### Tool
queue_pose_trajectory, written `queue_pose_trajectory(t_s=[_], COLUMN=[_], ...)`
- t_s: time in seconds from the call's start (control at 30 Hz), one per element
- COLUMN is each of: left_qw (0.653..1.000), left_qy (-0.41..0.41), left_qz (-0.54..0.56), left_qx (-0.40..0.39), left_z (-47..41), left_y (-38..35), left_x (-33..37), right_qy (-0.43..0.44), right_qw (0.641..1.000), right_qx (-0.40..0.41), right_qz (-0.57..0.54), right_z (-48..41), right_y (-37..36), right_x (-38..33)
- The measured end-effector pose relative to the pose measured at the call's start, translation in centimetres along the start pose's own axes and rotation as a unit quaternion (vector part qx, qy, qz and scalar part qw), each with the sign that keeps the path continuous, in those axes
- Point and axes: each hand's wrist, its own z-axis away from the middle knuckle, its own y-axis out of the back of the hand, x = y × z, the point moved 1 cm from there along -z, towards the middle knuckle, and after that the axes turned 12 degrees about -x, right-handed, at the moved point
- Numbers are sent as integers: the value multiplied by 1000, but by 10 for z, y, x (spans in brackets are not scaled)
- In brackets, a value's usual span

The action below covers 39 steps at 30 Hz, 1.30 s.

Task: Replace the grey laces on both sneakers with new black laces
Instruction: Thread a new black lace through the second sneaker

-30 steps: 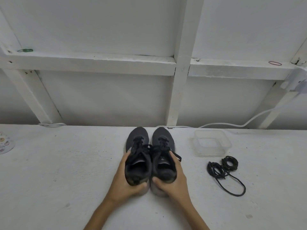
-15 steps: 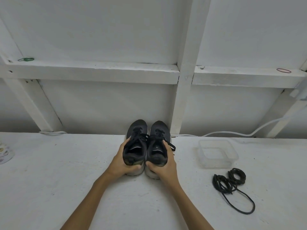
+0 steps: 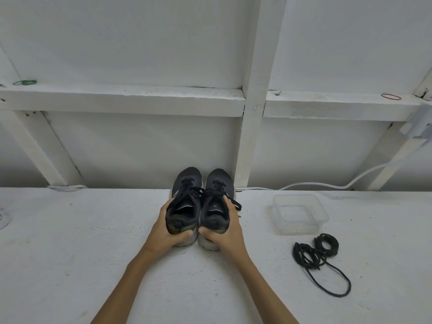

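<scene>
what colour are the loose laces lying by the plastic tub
Black. The coiled laces show best in the head view, on the table just in front of the clear plastic tub.

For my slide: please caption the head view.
Left hand grips left sneaker, right hand grips right sneaker; black laces lie nearby.

No text, label, brand or number can be read on anything in view.

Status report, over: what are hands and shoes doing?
Left hand grips left sneaker; right hand grips right sneaker. Black laces coiled, untouched, to the right. Nothing blocking.
</scene>
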Motion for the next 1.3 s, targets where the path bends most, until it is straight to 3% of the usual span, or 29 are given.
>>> queue_pose_trajectory(t_s=[0.07, 0.13, 0.2, 0.23, 0.33, 0.43, 0.53, 0.6, 0.83, 1.03, 1.2, 1.3], left_qw=[998, 976, 949, 944, 953, 931, 879, 870, 901, 904, 911, 935], left_qy=[16, 40, -21, -65, -160, -189, -70, -15, 26, 30, 29, 21], left_qz=[-35, -120, -142, -132, -151, -300, -469, -487, -431, -424, -410, -353], left_qx=[55, 178, 282, 295, 210, 83, -48, -74, -52, -42, -43, -6], left_z=[6, 17, 36, 46, 75, 87, 88, 85, 95, 99, 100, 100], left_y=[-6, -21, -45, -59, -103, -130, -143, -144, -145, -147, -147, -147], left_x=[-7, -11, -2, 8, 18, -5, -22, -21, 1, 17, 13, 12], right_qy=[3, 7, 24, 35, 19, -86, -175, -172, -139, -138, -124, -102], right_qw=[1000, 999, 998, 995, 978, 958, 954, 957, 972, 974, 977, 982], right_qx=[-19, -19, 30, 66, 158, 184, 118, 96, 111, 108, 80, 30], right_qz=[11, 32, 58, 72, 134, 203, 215, 212, 157, 144, 156, 154], right_z=[8, 24, 41, 48, 61, 62, 55, 44, 5, -9, -11, -4], right_y=[9, 27, 56, 73, 132, 192, 222, 224, 177, 166, 169, 176], right_x=[-7, -15, -21, -22, -13, 10, 31, 37, 33, 29, 29, 26])
